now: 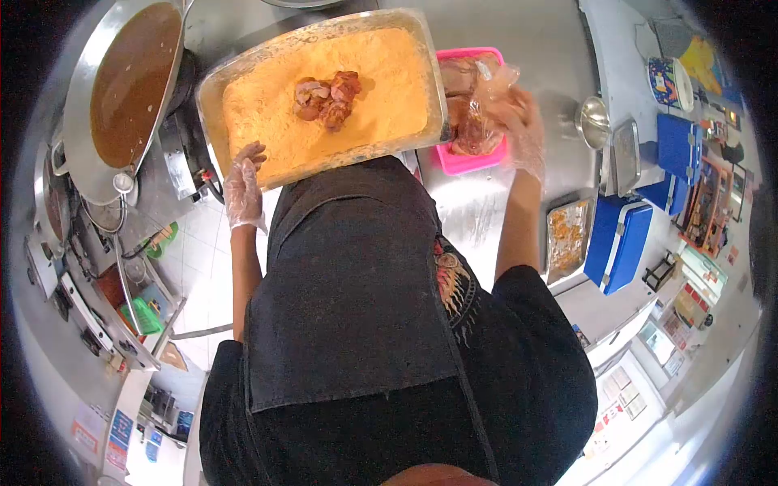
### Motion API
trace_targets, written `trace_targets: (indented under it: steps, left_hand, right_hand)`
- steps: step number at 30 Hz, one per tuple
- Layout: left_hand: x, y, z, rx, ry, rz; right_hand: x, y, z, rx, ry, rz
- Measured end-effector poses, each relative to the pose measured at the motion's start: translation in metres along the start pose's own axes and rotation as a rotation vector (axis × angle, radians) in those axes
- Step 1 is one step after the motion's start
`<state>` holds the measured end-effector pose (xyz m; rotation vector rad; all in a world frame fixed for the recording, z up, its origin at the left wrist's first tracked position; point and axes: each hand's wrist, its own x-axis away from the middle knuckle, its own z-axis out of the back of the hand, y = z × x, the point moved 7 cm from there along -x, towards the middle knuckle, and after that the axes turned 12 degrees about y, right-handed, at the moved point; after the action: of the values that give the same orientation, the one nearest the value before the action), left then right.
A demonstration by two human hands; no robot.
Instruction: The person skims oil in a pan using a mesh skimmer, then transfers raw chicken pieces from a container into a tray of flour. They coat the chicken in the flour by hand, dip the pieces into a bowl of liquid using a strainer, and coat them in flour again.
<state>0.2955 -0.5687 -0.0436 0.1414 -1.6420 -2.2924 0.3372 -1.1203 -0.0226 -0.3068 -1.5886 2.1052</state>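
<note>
- Head view, left hand: the left hand [245, 188], in a thin clear glove, is at the near left corner of the breading tray [433, 73]. Its fingers are loosely open, slightly bent, with nothing seen in them; whether they touch the rim I cannot tell.
- Head view, meat pieces: a small heap of meat pieces [334, 101] sits near the middle of the orange-yellow breading powder [389, 61], ahead and to the right of the left fingers, apart from them. The left hand is the nearer of the two to this heap.
- Head view, tray: its long axis runs from left to right across the front of the body, the right end slightly farther away.
- Head view, right hand: the right hand [519, 121], also gloved, is at the right side of the pink tub [476, 164]. It is blurred, so I cannot tell how wide the fingers are or whether they grip anything.
- Head view, tub: it stands just beside the tray's right end, long axis pointing away from the body. Raw meat [462, 77] fills it, with clear plastic [496, 81] at its right side. The meat lies to the left of the right fingers, much nearer to them than to the left hand.
</note>
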Motion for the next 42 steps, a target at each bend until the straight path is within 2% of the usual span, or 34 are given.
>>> trace_targets:
  steps: [2,4,7,10,13,16,18,22,25,28,31,33,36,39,42]
  left_hand:
    - [0.002,0.005,-0.005,-0.094,-0.07,-0.049]
    - [-0.001,0.011,-0.008,-0.113,-0.1,-0.082]
    - [-0.004,0.014,-0.011,-0.06,-0.117,-0.083]
    - [-0.007,0.015,-0.011,-0.088,-0.151,-0.098]
    - [-0.009,0.024,-0.007,-0.121,-0.155,-0.138]
    - [-0.008,0.021,-0.001,-0.042,-0.117,-0.102]
    - [-0.006,0.013,0.001,-0.012,-0.108,-0.089]
    - [-0.001,0.015,0.0,-0.023,-0.117,-0.091]
    - [-0.002,0.014,-0.004,-0.039,-0.155,-0.093]
    - [-0.005,0.012,-0.003,-0.047,-0.164,-0.112]
    - [-0.007,0.014,0.003,-0.043,-0.136,-0.111]
    - [-0.01,0.01,0.008,-0.058,-0.115,-0.084]
    - [-0.011,0.008,0.008,-0.076,-0.112,-0.074]
    - [-0.012,0.007,0.002,-0.03,-0.127,-0.073]
    - [-0.013,0.02,-0.005,-0.085,-0.177,-0.101]
  right_hand:
    - [0.007,-0.027,-0.013,-0.075,-0.075,-0.016]
    - [0.002,-0.03,-0.013,-0.007,-0.081,-0.145]
    - [-0.036,0.019,0.02,0.685,0.119,-0.01]
    - [-0.095,0.176,0.025,0.827,-0.204,0.223]
    - [-0.069,0.114,0.001,0.93,-0.489,-0.002]
    - [-0.043,0.083,-0.003,0.857,-0.645,-0.213]
    - [-0.038,0.097,-0.011,0.814,-0.601,0.028]
    - [-0.018,0.107,-0.051,0.788,-0.591,0.278]
    - [-0.011,0.105,-0.057,0.756,-0.475,0.349]
    - [-0.013,0.09,-0.038,0.603,-0.242,0.374]
    - [-0.017,0.075,0.005,0.572,-0.046,0.188]
    - [-0.01,0.068,0.047,0.648,0.048,-0.173]
    - [0.018,0.015,0.052,0.472,-0.024,-0.251]
    - [0.051,-0.047,-0.013,0.003,-0.178,-0.095]
    - [0.03,-0.021,-0.02,0.189,-0.329,-0.187]
